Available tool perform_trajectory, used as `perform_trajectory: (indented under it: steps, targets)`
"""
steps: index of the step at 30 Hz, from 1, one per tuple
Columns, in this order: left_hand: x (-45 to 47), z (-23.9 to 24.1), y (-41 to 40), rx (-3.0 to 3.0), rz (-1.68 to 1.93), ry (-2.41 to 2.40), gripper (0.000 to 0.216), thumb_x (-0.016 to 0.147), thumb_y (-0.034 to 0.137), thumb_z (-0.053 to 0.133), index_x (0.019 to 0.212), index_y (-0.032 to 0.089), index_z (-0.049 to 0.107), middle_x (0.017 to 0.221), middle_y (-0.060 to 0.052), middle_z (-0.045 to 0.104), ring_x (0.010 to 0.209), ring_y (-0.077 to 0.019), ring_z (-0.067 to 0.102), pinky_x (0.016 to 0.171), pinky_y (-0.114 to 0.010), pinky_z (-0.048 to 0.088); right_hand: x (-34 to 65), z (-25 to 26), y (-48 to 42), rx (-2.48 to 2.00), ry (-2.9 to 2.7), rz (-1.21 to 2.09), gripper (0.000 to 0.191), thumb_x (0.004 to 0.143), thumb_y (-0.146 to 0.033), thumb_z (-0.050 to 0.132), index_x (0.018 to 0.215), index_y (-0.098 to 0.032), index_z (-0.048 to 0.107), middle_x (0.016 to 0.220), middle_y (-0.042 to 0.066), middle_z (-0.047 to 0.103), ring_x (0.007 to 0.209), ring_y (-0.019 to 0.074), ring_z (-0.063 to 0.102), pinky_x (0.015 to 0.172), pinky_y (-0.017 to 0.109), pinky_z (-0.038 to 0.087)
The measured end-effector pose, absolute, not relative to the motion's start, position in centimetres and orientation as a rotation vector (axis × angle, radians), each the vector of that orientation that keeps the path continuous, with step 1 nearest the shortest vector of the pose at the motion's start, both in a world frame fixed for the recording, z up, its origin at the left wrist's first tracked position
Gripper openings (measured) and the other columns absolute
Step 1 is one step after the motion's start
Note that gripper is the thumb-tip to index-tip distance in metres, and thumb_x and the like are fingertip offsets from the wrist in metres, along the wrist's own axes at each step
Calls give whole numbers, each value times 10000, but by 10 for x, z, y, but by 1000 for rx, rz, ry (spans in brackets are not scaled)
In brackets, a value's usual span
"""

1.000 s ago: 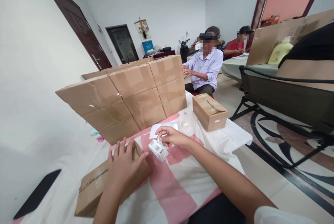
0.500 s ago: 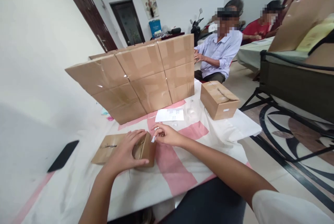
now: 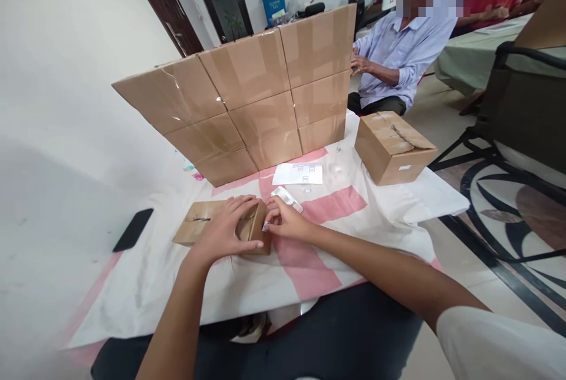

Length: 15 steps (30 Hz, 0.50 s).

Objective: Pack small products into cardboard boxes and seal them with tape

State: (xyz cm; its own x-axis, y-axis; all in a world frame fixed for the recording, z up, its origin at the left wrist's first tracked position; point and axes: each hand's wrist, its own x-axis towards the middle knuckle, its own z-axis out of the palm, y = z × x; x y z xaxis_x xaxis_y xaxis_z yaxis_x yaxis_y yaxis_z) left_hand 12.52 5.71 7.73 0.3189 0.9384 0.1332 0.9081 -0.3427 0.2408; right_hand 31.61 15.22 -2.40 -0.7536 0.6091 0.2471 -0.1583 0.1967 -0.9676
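My left hand [image 3: 232, 226] spans the right end of a small taped cardboard box [image 3: 190, 229] lying on the table, its fingers over the far top edge and its thumb along the near side. At that box's right end face, my right hand [image 3: 285, 219] pinches a small white sticker [image 3: 265, 226] between thumb and fingertips. The sticker is at or very close to the cardboard; I cannot tell whether it touches. Just behind my right hand lies a white strip [image 3: 289, 198], and beyond it a white sheet [image 3: 300, 173] printed with small rectangles.
A wall of stacked cardboard boxes [image 3: 265, 102] stands across the table's far side. At the right is another box [image 3: 393, 150] with a small white label. A black phone [image 3: 133, 229] lies left. A person in a light shirt [image 3: 398, 49] sits behind the stack; another is farther back.
My right hand has brought the sticker in to the box's end face. The white strip behind that hand now shows. My left hand stays on the box; the whole view has tilted down.
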Motion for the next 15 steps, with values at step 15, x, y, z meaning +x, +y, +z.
perform_trajectory:
  steps: [15]
  targets:
    - [137,80,57,2482,431,1765,694,833,606,661,1406,253,493,1460,-116,532,1319,-343,504,1103,-512,408,310,-17,146,-535,-1744,1742,395,685,-176,702,932,-242,402,662,-93,593,604,129,570,605,248,405]
